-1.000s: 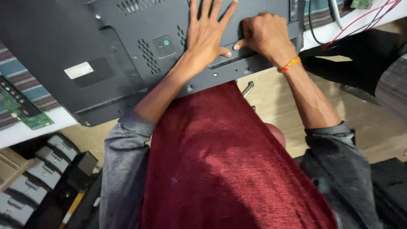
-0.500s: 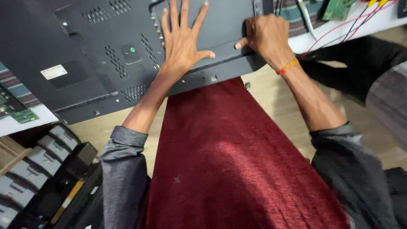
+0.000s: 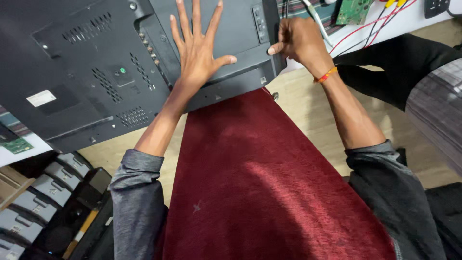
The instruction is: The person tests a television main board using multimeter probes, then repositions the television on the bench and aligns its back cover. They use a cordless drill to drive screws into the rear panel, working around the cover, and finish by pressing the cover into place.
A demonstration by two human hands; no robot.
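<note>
So you've got the flat-screen TV [image 3: 120, 67] lying face down, black plastic back up, hanging off the near edge of the white table [image 3: 14, 155] toward your lap. Your left hand [image 3: 197, 48] is spread flat on the back panel, fingers wide apart, just pressing, not gripping anything. Your right hand [image 3: 298, 41] is curled shut around the TV's right corner edge, thumb pointing in along the rim.

Handling-wise, I'd guess it's big and awkward more than heavy. The plastic shell looks stiff but smooth, so probably a bit slippery under a flat palm, and the glass underneath is the fragile part. Edges and corners look like the safest place to hold, not the vented middle.

The table's cluttered: a green circuit board [image 3: 353, 10] and red wires [image 3: 370, 25] sit off to the right. There's a dark red cloth [image 3: 269, 192] over your lap, a tan floor below, and grey boxes [image 3: 29, 207] stacked lower left.
</note>
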